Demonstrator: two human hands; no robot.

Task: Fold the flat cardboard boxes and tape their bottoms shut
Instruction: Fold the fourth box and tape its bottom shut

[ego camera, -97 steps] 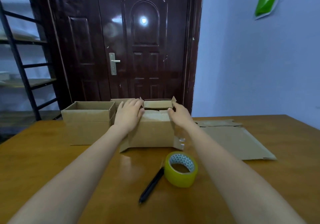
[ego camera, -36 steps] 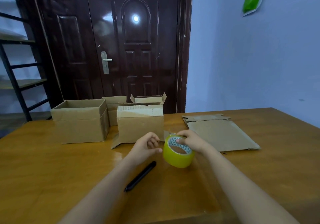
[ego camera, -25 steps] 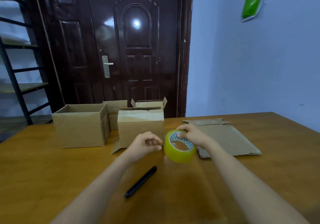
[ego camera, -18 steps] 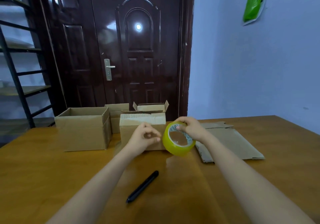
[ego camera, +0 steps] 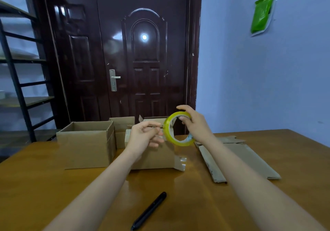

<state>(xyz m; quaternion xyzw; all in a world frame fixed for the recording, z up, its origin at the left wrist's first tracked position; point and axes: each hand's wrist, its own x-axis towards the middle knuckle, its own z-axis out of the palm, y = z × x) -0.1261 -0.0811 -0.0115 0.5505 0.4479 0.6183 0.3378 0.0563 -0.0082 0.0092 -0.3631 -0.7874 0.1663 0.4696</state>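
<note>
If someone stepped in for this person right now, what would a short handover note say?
Right hand: holds the yellow tape roll in the air, fingers through its core.
Left hand: pinching at the roll's edge, apparently after the tape end.
Things: the folded box to be taped stands just behind the hands; three other standing boxes, including the open box, sit left and behind; flat cardboard lies to the right; black pen near the front.
Done: box folded up.
Left: tape its bottom, then fold and tape the flat cardboard.

Matt cardboard boxes (ego camera: 85,145), glossy wooden table (ego camera: 44,186)
</note>
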